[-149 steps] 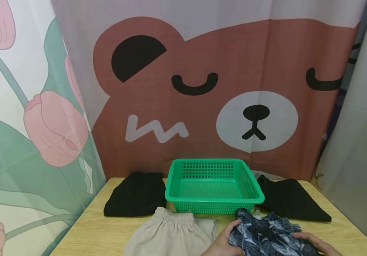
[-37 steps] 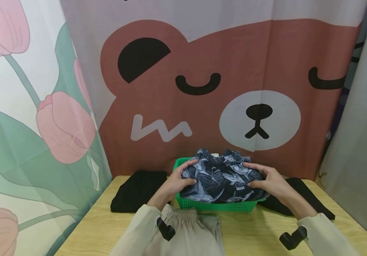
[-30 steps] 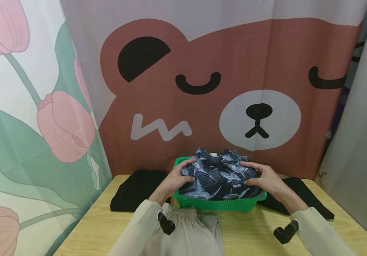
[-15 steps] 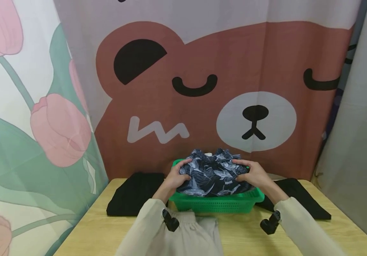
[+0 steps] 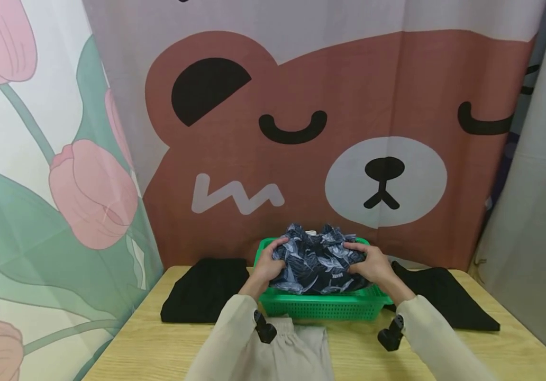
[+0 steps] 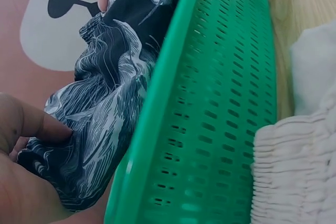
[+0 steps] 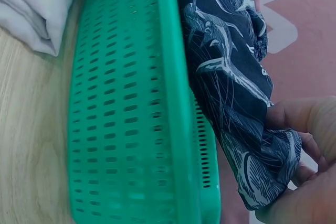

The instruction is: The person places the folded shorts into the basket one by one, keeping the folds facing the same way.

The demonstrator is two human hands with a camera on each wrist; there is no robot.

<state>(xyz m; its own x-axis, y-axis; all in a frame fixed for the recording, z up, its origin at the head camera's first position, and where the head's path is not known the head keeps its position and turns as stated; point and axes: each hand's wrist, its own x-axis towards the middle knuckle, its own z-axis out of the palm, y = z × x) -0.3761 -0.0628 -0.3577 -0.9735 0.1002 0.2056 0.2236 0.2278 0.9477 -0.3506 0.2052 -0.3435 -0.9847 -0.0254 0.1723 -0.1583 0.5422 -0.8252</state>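
In the head view, dark blue-black shorts (image 5: 318,270) with a white-grey print and gathered waistband hang bunched over the green basket (image 5: 320,308). My left hand (image 5: 268,267) pinches their left side between thumb and fingers. The right side is gripped the same way by my right hand (image 5: 374,264). Both wrist views show the lower folds of the shorts (image 6: 110,114) just inside the basket's near rim. Seen from the right wrist, the thumb of my right hand (image 7: 310,182) lies against a folded corner. The cloth hides most of the basket's inside.
Beige elastic-waist bottoms (image 5: 297,349) lie in front of the basket, partly under my left sleeve. Folded black garments flank it, one on the left (image 5: 206,291) and one on the right (image 5: 444,299). A bear-print curtain (image 5: 235,159) hangs behind the wooden table (image 5: 130,338).
Five seconds ago the shorts lay on the table at the front right; both hands have since carried them over the basket. Over the last second they shift slightly left and my hands draw closer together.
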